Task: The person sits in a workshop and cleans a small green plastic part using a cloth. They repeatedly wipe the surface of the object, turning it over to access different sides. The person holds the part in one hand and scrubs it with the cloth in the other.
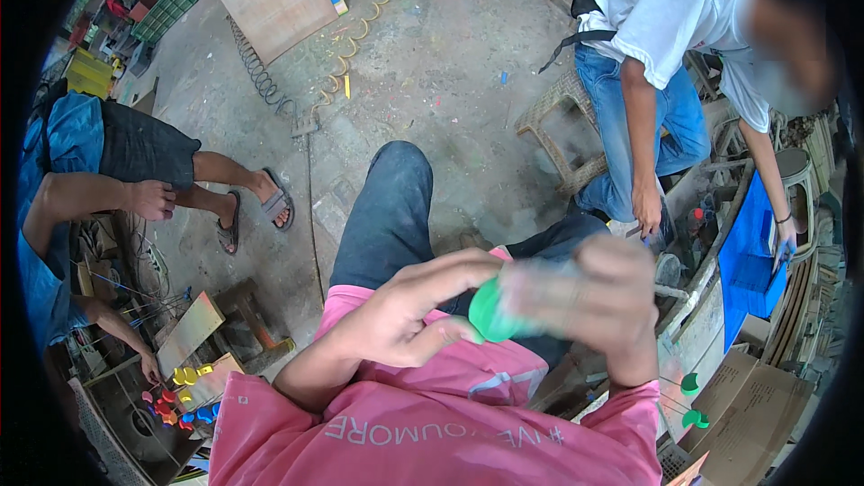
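My left hand point(409, 313) is closed on the rim of a small round green piece point(489, 311), with thumb and fingers at its edge. My right hand point(601, 292) is against the right side of this piece, badly smeared by motion. A pale blur lies between its fingers and the green surface; what it is, I cannot make out. Both hands are above my lap, over my pink shirt point(405, 432) and dark trousers. At the lower right, two more green pieces point(691, 384) sit on thin sticks.
On the left, a person in blue point(76, 139) reaches toward small red, yellow and blue pieces point(171, 405). To the right, a person in a white shirt point(670, 9) bends over a blue sheet point(751, 261). A cardboard box point(756, 409), stool point(562, 121), board point(270, 0) and coiled hose point(261, 76) stand around.
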A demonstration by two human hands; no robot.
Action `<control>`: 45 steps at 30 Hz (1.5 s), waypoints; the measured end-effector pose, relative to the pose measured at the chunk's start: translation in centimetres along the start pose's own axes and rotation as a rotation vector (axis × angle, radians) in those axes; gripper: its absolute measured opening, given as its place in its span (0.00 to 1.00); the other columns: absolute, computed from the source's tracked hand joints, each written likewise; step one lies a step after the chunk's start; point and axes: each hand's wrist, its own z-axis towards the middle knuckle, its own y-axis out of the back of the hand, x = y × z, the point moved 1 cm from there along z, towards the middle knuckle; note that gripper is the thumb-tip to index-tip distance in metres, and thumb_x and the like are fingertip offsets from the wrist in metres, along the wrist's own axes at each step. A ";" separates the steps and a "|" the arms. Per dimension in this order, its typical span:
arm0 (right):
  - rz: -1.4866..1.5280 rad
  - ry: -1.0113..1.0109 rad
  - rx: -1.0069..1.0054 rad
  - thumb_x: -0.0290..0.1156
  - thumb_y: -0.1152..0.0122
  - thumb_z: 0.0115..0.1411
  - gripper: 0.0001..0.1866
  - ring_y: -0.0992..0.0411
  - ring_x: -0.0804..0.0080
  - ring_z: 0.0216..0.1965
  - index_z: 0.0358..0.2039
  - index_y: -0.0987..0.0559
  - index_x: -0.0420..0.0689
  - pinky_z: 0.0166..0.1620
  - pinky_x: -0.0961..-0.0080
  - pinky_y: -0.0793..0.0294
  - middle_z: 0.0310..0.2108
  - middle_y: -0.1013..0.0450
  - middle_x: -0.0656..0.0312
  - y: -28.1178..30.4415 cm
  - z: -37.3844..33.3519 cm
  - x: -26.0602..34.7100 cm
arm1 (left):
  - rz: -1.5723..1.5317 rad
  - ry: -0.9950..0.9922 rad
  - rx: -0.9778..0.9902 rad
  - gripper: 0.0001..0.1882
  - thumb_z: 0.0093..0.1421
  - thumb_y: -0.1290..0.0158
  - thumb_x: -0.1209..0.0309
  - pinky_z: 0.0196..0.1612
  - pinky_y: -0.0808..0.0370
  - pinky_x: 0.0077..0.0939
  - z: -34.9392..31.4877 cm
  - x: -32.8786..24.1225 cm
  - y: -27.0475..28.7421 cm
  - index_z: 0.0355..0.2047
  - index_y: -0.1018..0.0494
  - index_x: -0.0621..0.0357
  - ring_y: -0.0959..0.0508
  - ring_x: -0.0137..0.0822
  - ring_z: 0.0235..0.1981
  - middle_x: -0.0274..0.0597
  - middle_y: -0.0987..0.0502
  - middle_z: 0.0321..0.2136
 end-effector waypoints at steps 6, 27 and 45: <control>0.095 0.142 -0.008 0.33 0.41 0.46 0.15 0.49 0.84 0.15 0.36 0.18 0.55 0.18 0.85 0.48 0.43 0.23 0.73 -0.9 0.1 0.9 | -0.078 -0.007 0.047 0.26 0.58 0.46 0.64 0.51 0.34 0.35 -0.3 0.5 0.2 0.51 0.36 0.70 0.27 0.47 0.44 0.54 0.29 0.44; 0.091 -0.394 -0.451 0.17 0.44 0.40 0.21 0.33 0.73 0.18 0.39 0.20 0.40 0.22 0.81 0.37 0.43 0.25 0.51 -6.3 -1.3 3.7 | -0.491 -0.081 -0.305 0.28 0.47 0.45 0.91 0.49 0.26 0.31 -1.2 2.4 -0.5 0.51 0.34 0.68 0.29 0.43 0.52 0.60 0.35 0.54; 0.029 -0.212 -0.263 0.27 0.44 0.42 0.19 0.45 0.81 0.15 0.38 0.17 0.50 0.19 0.85 0.44 0.43 0.23 0.66 -4.5 -1.3 2.3 | -0.455 -0.028 -0.375 0.28 0.49 0.42 0.85 0.53 0.28 0.43 -0.7 0.7 -1.0 0.52 0.36 0.74 0.29 0.52 0.51 0.60 0.34 0.51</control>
